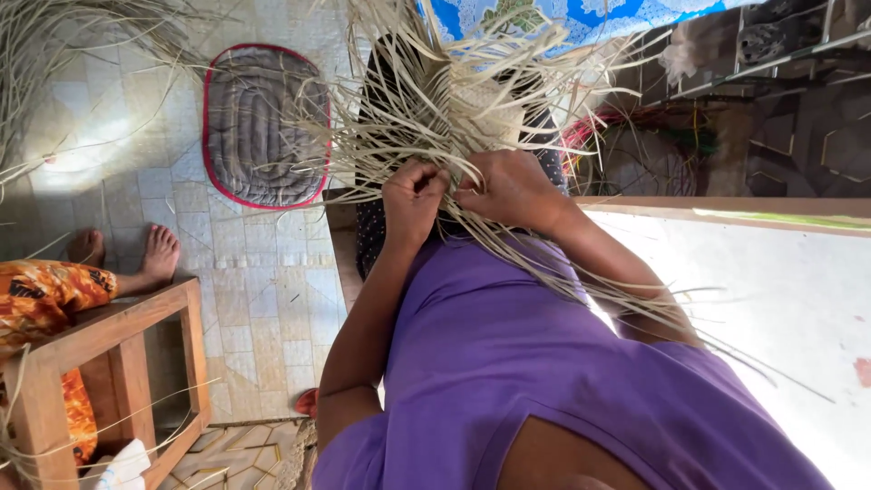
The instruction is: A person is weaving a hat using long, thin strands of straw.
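A loose bundle of pale dried straw strips fans out over my lap, with long strands trailing right past my arm. My left hand is closed in a fist around several strips at the bundle's base. My right hand sits right beside it, fingers curled and pinching strips where they cross. Both hands meet close together above my dark dotted skirt. I wear a purple top.
A grey quilted mat with a red edge lies on the tiled floor. Another person's bare feet and orange patterned clothing are at the left by a wooden stool. A white board lies at right.
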